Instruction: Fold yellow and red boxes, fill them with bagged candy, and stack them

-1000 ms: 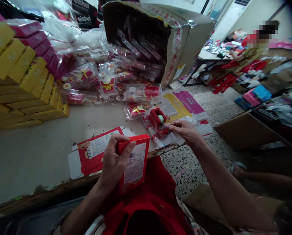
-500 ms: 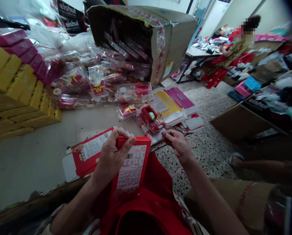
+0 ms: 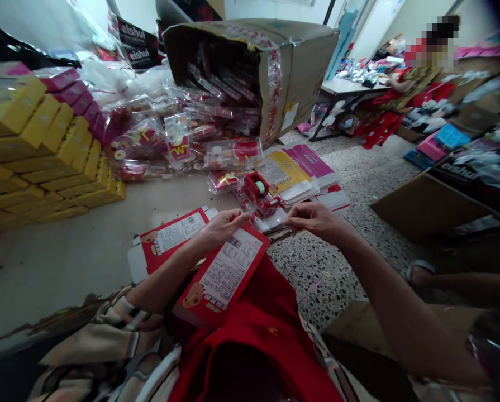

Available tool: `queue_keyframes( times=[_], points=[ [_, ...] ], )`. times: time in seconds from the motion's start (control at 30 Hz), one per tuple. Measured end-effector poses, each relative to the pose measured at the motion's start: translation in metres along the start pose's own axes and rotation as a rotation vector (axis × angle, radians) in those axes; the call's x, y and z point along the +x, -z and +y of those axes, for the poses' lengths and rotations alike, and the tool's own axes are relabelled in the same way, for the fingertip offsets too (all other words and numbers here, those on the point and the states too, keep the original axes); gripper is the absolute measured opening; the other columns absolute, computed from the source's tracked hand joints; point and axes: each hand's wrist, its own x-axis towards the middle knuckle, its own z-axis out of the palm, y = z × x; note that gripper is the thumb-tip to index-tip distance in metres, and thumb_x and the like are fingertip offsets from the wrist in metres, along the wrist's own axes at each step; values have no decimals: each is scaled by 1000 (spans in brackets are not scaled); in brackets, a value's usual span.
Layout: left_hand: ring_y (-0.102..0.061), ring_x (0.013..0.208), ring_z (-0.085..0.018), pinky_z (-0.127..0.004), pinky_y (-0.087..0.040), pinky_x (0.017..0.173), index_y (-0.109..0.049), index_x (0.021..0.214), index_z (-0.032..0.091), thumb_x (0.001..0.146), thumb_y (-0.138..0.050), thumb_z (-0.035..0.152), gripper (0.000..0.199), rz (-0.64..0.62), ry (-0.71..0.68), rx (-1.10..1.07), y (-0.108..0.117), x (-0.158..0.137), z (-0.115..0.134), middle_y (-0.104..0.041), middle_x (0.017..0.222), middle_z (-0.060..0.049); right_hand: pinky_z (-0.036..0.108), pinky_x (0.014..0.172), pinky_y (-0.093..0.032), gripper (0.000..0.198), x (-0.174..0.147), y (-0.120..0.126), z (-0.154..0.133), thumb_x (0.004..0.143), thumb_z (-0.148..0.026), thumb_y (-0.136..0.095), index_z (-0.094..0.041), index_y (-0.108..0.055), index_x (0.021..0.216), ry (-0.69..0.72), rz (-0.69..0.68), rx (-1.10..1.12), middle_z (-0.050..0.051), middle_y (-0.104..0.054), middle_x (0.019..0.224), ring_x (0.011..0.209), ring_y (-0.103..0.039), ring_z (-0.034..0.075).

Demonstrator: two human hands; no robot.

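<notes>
A red box [image 3: 231, 273] with a white printed label and a barcode leans over my lap, its upper end tilted to the right. My left hand [image 3: 224, 226] is closed on its top edge, fingers pinching near the corner. To the right, my right hand [image 3: 312, 218] is in a pinch, apart from the box; whatever its fingertips hold is too small to make out. Just beyond both hands sits a red tape dispenser [image 3: 256, 187] with a pale green roll. A flat red carton [image 3: 176, 234] lies on the table left of my left hand.
Yellow boxes [image 3: 61, 162] are stacked at left. Bagged toy sets [image 3: 144, 139] spill from a big cardboard carton [image 3: 300, 72]. Flat yellow [image 3: 289, 173] and purple [image 3: 310, 162] cartons lie at the table's right edge. Another person [image 3: 417, 84] is at a far table.
My left hand has moved from the box's left side to its top edge, and the box leans more to the right. My right hand has turned palm down. The view has shifted slightly left.
</notes>
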Motion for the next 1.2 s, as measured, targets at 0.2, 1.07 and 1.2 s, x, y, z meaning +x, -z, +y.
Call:
queue_keyframes(
  times=[0.2, 1.07, 1.2],
  points=[
    [-48, 52, -10, -21, -34, 48, -64, 84, 16, 76, -60, 84, 68, -124, -15, -52, -13, -3, 3, -55, 61, 3, 26, 53, -29, 13, 20, -8, -79, 81, -19, -70, -17, -68, 69, 176, -525, -392, -3, -59, 58, 54, -48, 10],
    [-70, 113, -31, -53, -55, 104, -67, 92, 30, 81, -73, 17, 18, 616, -465, 507, 175, -229, 0, -75, 97, -4, 30, 72, -47, 22, 189, -175, -108, 74, -25, -82, -19, -66, 88, 293, -164, -177, 5, -71, 81, 79, -64, 21],
    [-68, 120, -33, -53, -58, 97, -62, 78, 26, 84, -63, 18, 10, 730, -314, 492, 210, -258, -106, -76, 102, -8, 38, 86, -47, 36, 271, -172, -142, 75, -31, -83, -16, -65, 103, 270, 135, -252, 18, -70, 110, 106, -62, 32]
  ],
)
